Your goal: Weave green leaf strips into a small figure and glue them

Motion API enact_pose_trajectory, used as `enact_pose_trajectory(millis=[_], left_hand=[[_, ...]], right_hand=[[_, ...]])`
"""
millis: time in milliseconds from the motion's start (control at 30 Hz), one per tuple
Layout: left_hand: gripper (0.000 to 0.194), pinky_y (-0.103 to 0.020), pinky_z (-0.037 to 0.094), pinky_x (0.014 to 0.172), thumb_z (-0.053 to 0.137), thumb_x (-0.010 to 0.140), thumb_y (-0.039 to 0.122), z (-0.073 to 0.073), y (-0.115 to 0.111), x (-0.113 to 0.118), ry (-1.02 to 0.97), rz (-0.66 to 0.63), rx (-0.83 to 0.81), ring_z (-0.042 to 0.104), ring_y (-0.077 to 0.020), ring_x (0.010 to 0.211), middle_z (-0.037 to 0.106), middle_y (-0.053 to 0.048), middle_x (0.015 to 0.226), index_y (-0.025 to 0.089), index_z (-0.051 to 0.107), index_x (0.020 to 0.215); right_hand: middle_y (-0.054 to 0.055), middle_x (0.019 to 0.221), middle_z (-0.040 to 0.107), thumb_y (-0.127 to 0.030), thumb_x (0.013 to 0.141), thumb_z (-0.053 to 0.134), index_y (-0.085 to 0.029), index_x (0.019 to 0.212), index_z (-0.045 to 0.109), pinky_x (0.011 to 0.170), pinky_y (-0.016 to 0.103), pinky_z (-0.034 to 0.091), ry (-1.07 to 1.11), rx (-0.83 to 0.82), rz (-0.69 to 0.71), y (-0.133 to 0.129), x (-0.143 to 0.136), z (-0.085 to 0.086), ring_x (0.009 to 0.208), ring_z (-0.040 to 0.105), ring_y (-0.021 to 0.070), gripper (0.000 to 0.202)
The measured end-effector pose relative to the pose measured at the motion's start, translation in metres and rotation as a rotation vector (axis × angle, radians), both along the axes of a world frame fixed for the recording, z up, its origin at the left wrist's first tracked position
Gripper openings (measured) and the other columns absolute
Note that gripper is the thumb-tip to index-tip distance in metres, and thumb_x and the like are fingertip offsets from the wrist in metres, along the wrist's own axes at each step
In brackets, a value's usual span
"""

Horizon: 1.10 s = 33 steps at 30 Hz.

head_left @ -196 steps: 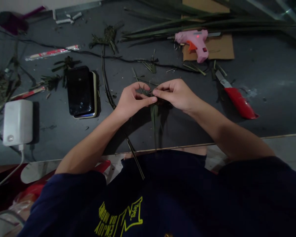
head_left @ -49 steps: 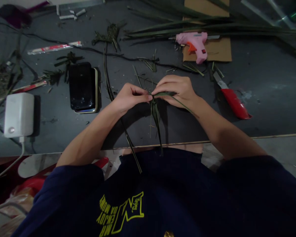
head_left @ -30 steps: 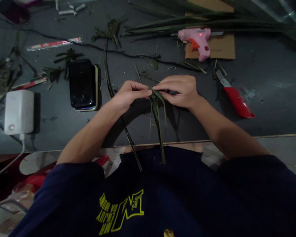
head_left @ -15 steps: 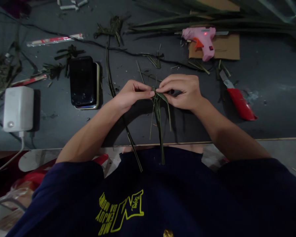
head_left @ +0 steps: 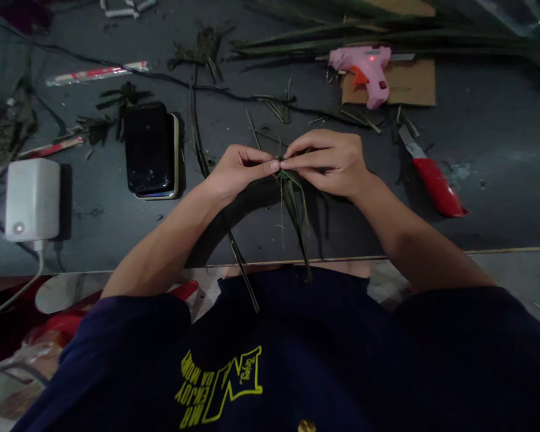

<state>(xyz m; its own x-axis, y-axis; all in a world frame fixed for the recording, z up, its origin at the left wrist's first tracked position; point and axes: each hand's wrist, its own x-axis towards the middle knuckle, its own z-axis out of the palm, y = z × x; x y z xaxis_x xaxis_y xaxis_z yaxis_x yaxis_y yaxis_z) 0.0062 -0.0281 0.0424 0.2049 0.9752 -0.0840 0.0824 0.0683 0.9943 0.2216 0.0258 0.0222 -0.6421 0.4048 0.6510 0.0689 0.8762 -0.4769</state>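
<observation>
While flat, tapering leaf strips (head_left: pixel 293 207) dangle, left fingers (head_left: pixel 261 170) and right fingers (head_left: pixel 312 159) pinch them together.

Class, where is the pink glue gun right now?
In the head view, the pink glue gun lies at upper right, partly over the cardboard, beyond the right hand.

Looks like a makeshift craft workspace, can't say whether at home or in a small workshop; shown by a dark grey table (head_left: pixel 490 186) strewn with leaf scraps (head_left: pixel 204 51), long green leaves (head_left: pixel 297 47), a pink glue gun (head_left: pixel 364 63) partly over cardboard (head_left: pixel 411 84) and a red-handled knife (head_left: pixel 436 185).
</observation>
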Motion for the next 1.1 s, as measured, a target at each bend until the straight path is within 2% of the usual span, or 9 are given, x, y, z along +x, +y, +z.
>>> enact_pose_trajectory(millis=[133,267,333,400,467,567,733,933,1100], left_hand=[[0.057,-0.024,0.030,0.050,0.090,0.062,0.068,-0.007,0.002,0.002,-0.035,0.014,0.114,0.039,-0.0070,0.053,0.046,0.003,0.054,0.017,0.065,0.053],[0.047,-0.025,0.042,0.056,0.087,0.071,0.062,-0.018,0.004,0.003,-0.006,0.092,0.256,0.049,-0.0093,0.057,0.058,0.001,0.060,0.019,0.069,0.061],[0.042,-0.026,0.046,0.060,0.085,0.075,0.056,-0.022,0.004,0.002,0.045,0.138,0.337,0.056,-0.0106,0.062,0.063,0.000,0.065,0.020,0.069,0.063],[0.037,-0.027,0.049,0.065,0.083,0.080,0.049,-0.024,0.003,0.000,0.106,0.167,0.397,0.061,-0.0121,0.068,0.067,-0.001,0.069,0.020,0.067,0.063],[0.031,-0.029,0.052,0.070,0.080,0.083,0.042,-0.024,0.002,-0.002,0.172,0.179,0.442,0.063,-0.0133,0.071,0.069,-0.001,0.071,0.020,0.068,0.065],[0.024,-0.029,0.051,0.069,0.077,0.086,0.036,-0.022,0.000,-0.003,0.267,0.193,0.490,0.064,-0.0141,0.073,0.070,-0.002,0.073,0.021,0.070,0.068],[0.025,-0.028,0.045,0.059,0.078,0.087,0.039,-0.023,-0.005,0.002,0.358,0.279,0.494,0.061,-0.0146,0.073,0.068,-0.002,0.072,0.021,0.071,0.071],[0.021,-0.029,0.048,0.068,0.077,0.088,0.038,-0.024,-0.007,0.006,0.395,0.322,0.481,0.063,-0.0145,0.073,0.071,-0.001,0.071,0.022,0.077,0.075],[0.031,-0.029,0.048,0.067,0.073,0.091,0.044,-0.022,-0.005,0.006,0.331,0.272,0.476,0.061,-0.0137,0.066,0.069,-0.001,0.066,0.021,0.076,0.071]], right_hand=[[0.004,0.099,0.077,-0.038,0.097,0.065,-0.027,0.104,0.079,0.078,0.030,0.059,0.028,-0.186,-0.127,-0.006,-0.005,-0.002,0.087,0.072,0.0153,0.020],[0.006,0.100,0.075,-0.058,0.094,0.065,-0.026,0.119,0.072,0.059,0.027,0.052,0.119,-0.543,-0.229,-0.009,-0.008,-0.002,0.073,0.066,0.0143,0.041],[0.005,0.092,0.074,-0.067,0.090,0.065,-0.024,0.105,0.074,0.059,0.026,0.050,0.100,-0.639,-0.219,-0.009,-0.009,0.002,0.069,0.063,0.0131,0.047],[0.003,0.080,0.072,-0.069,0.083,0.073,-0.020,0.087,0.075,0.061,0.026,0.048,0.029,-0.662,-0.212,-0.010,-0.010,0.008,0.067,0.061,0.0122,0.049],[0.003,0.077,0.072,-0.063,0.078,0.081,-0.018,0.080,0.075,0.065,0.026,0.048,-0.019,-0.667,-0.207,-0.012,-0.011,0.014,0.067,0.060,0.0117,0.045],[0.004,0.081,0.075,-0.049,0.080,0.082,-0.017,0.081,0.077,0.068,0.027,0.047,-0.012,-0.695,-0.223,-0.017,-0.013,0.017,0.069,0.061,0.0119,0.032],[0.003,0.081,0.076,-0.026,0.080,0.079,-0.016,0.090,0.081,0.067,0.028,0.048,0.002,-0.732,-0.402,-0.023,-0.020,0.014,0.065,0.062,0.0115,0.014],[0.005,0.091,0.079,-0.020,0.085,0.072,-0.016,0.092,0.082,0.080,0.031,0.054,0.020,-0.754,-0.413,-0.025,-0.021,0.017,0.087,0.072,0.0176,0.013],[0.003,0.086,0.077,-0.013,0.084,0.068,-0.015,0.089,0.080,0.075,0.028,0.052,0.019,-0.788,-0.420,-0.020,-0.019,0.020,0.076,0.067,0.0128,0.014]])
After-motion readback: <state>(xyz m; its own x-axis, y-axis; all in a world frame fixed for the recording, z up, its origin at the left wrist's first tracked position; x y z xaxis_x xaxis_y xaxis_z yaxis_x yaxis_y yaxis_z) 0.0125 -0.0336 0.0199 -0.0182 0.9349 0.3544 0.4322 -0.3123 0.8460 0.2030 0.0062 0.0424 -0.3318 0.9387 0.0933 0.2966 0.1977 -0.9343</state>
